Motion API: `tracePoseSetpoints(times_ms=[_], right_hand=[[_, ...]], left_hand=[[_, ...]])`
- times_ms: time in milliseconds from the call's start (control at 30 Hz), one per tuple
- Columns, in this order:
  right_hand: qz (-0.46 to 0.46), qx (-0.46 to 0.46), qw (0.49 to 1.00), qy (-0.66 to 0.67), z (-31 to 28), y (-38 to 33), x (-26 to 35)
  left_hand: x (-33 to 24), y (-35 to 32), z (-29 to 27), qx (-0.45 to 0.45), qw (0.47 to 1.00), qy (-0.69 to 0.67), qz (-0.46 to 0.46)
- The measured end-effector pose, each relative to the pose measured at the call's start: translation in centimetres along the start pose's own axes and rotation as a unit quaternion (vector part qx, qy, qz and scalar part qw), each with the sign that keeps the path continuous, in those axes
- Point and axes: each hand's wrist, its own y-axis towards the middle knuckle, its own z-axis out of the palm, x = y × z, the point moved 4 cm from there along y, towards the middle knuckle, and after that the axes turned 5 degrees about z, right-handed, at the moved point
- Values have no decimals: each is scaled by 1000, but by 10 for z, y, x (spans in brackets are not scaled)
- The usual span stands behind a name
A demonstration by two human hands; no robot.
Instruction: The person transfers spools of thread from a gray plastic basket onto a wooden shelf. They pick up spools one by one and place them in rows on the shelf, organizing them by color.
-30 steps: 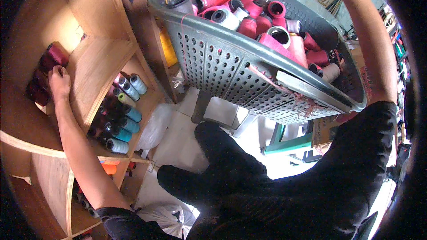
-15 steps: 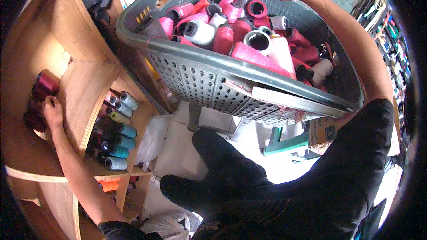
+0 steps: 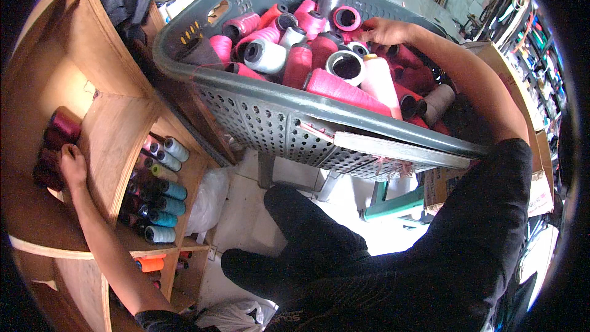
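**Two hands, two batches of thread cones**

We are reaching our right hand [image 3: 386,29] into the grey basket [image 3: 258,117], fingers curling onto a pink cone [image 3: 346,18] in the heap. We judge these cones light and stiff, best gripped around the wound body. Our left hand [image 3: 72,163] is resting, fingers together, against the dark red cones [image 3: 60,130] in the wooden shelf [image 3: 114,141].

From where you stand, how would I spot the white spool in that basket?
Find the big grey perforated basket heaped with mostly pink thread cones. Near its left-middle, the white spool lies on its side, dark hollow core facing you. It is the only white one among bright pink neighbours.
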Motion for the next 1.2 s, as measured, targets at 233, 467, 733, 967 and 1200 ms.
tracePoseSetpoints(times_ms=[233, 467, 733, 967, 1200], right_hand=[[-21, -59, 993, -103, -60, -30, 20], [20, -185, 976, -116, -114, -56, 13], [-7, -266, 962, -61, -126, -26, -10], [29, -71, 996, -35, -76, -43, 16], [161, 2, 945, -286, -33, -16, -59]], left_hand=[[-21, 1, -7, -6, 999, 44, 14], [-26, 3, -1, 18, 1000, 7, 7], [-9, 6, 0, 22, 1000, 13, 0], [-13, 1, -8, -3, 999, 49, 2], [-13, 3, -7, 16, 999, 38, 10]])
